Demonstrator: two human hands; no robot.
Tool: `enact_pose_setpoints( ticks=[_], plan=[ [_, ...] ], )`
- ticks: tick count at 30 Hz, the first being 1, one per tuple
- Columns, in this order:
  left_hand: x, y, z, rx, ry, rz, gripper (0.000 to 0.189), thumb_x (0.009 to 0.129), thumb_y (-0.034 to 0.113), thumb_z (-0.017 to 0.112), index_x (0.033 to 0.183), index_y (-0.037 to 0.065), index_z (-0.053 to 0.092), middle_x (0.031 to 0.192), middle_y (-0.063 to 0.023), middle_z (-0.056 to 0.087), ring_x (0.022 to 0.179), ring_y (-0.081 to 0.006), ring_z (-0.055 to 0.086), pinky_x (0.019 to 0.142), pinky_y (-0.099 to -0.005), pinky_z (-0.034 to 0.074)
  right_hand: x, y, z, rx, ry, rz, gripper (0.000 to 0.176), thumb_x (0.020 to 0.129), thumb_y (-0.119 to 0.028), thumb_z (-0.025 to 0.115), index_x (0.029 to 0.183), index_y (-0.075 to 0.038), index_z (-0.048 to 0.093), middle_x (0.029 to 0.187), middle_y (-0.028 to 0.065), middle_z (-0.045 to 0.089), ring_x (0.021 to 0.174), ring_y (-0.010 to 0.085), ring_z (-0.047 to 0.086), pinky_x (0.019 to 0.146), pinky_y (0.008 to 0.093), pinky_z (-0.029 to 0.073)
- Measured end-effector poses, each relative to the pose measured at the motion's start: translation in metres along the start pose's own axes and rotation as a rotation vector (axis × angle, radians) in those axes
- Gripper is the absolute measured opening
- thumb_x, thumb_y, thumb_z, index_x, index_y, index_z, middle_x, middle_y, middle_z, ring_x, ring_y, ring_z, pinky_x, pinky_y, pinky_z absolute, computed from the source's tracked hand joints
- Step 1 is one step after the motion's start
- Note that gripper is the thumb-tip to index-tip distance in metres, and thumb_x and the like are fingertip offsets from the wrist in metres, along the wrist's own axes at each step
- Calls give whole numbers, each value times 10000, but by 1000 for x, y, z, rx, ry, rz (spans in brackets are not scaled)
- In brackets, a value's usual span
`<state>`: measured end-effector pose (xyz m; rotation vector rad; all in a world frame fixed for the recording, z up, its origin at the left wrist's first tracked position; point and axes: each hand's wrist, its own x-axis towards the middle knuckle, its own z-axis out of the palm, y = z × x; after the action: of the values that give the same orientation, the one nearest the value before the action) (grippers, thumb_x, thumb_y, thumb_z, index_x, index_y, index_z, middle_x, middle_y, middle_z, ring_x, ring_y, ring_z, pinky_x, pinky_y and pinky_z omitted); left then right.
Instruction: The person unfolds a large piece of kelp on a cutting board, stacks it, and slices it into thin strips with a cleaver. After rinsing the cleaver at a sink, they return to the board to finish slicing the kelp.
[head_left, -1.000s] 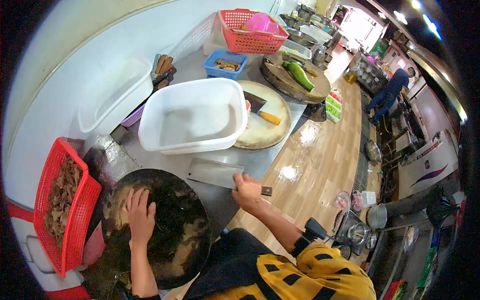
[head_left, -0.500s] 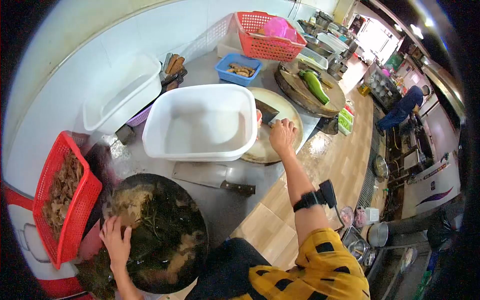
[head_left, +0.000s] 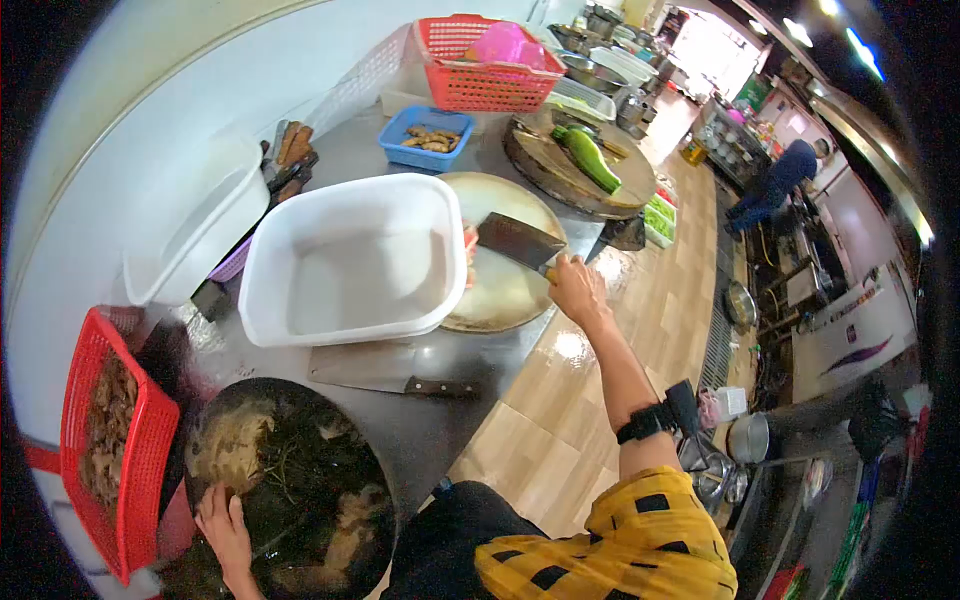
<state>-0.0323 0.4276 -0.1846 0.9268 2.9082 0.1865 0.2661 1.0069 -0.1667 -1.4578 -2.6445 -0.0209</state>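
My right hand [head_left: 578,290] is closed round the handle of a cleaver [head_left: 520,240]. Its broad dark blade lies over a round pale chopping board [head_left: 510,295]. At the board's left edge, pieces of pinkish food [head_left: 470,248], perhaps meat, show partly behind a white plastic tub [head_left: 360,332]. My left hand [head_left: 225,535], fingers apart and holding nothing, is at the left side of a large dark round vessel [head_left: 345,440]. Dark stringy greens and wet brownish patches show in it. A second cleaver [head_left: 365,368] lies flat between the tub and this vessel.
A red basket [head_left: 140,480] of brown food stands at the left. Behind the board are a blue basket [head_left: 400,152], a red basket [head_left: 490,90] and a wooden block [head_left: 540,165] bearing a green gourd [head_left: 590,160]. Another person [head_left: 785,180] stands far right.
The cleaver has come away from the tub's edge, so more of its blade shows. My right hand has shifted with it. My left hand stays by the dark vessel; the whole view has turned slightly.
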Motion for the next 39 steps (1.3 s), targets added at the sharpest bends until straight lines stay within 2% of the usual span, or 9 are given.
enact_pose_setpoints(
  ticks=[9, 17, 21, 23, 28, 30, 32, 36, 39],
  plan=[
    [35, 64, -19, -151, 227, 270, 426, 978, 298, 428, 1284, 13, 504, 1311, -180, 507, 1232, -340, 433, 1053, -416, 310, -217, 48, -1, 142, 457, 243, 262, 709, -149, 667, 930, -74, 548, 793, 142, 604, 709, 337, 612, 599, 421, 489],
    [24, 180, 4, -177, 247, 1066, 357, 929, 156, 507, 1261, 28, 528, 1228, -182, 558, 1161, -338, 498, 1011, -403, 373, -516, -11, 113, 632, 22, 982, 270, 720, -250, 633, 795, 8, 602, 662, 193, 621, 589, 311, 618, 569, 408, 493],
    [-49, 242, 4, -535, -120, 1193, 278, 919, 48, 509, 1182, -11, 576, 1006, -155, 607, 895, -280, 581, 789, -374, 462, -690, -56, 131, 978, -263, 1652, 253, 704, -214, 595, 606, 19, 580, 531, 138, 579, 420, 234, 573, 395, 368, 455],
    [-65, 254, 36, -769, -522, 1192, 271, 919, 68, 524, 1171, -19, 575, 927, -130, 609, 778, -226, 575, 693, -335, 469, -786, -88, 137, 938, -326, 1807, 187, 692, -159, 588, 610, 8, 600, 537, 148, 586, 435, 241, 584, 414, 376, 471],
    [-170, 295, 65, -574, -725, 1482, 254, 916, 123, 539, 1118, -17, 603, 850, -106, 595, 736, -181, 568, 647, -299, 464, -955, -170, 121, 945, -236, 2132, 171, 717, -135, 581, 638, 16, 597, 541, 134, 579, 437, 227, 574, 389, 354, 451],
    [-210, 306, 116, -565, -1290, 979, 228, 902, 152, 549, 1023, -24, 627, 840, -105, 598, 723, -209, 558, 660, -312, 465, -986, -187, 103, 988, -179, 2376, 172, 741, -138, 598, 679, 22, 604, 565, 130, 583, 450, 221, 581, 381, 352, 441],
    [-265, 315, 166, -405, -846, 1801, 204, 884, 150, 542, 937, -23, 635, 899, -120, 634, 717, -251, 583, 680, -334, 477, -1021, -193, 107, 1031, -67, 2370, 179, 749, -148, 609, 686, 20, 602, 574, 127, 585, 448, 219, 579, 376, 358, 437],
    [-439, 334, 187, 28, -1335, 1853, 198, 876, 153, 545, 914, -17, 637, 960, -139, 668, 785, -294, 627, 710, -352, 499, -1040, -158, 63, 1140, 45, 2315, 229, 740, -199, 629, 704, 27, 616, 656, 173, 630, 508, 241, 614, 460, 373, 487],
    [-565, 316, 219, -58, -1709, 1716, 252, 884, 229, 583, 926, -14, 639, 813, -81, 646, 700, -172, 592, 669, -305, 488, -1067, -121, 70, 1075, -158, 2105, 316, 718, -271, 620, 781, 36, 660, 769, 248, 651, 706, 342, 658, 634, 423, 521]
  ],
)
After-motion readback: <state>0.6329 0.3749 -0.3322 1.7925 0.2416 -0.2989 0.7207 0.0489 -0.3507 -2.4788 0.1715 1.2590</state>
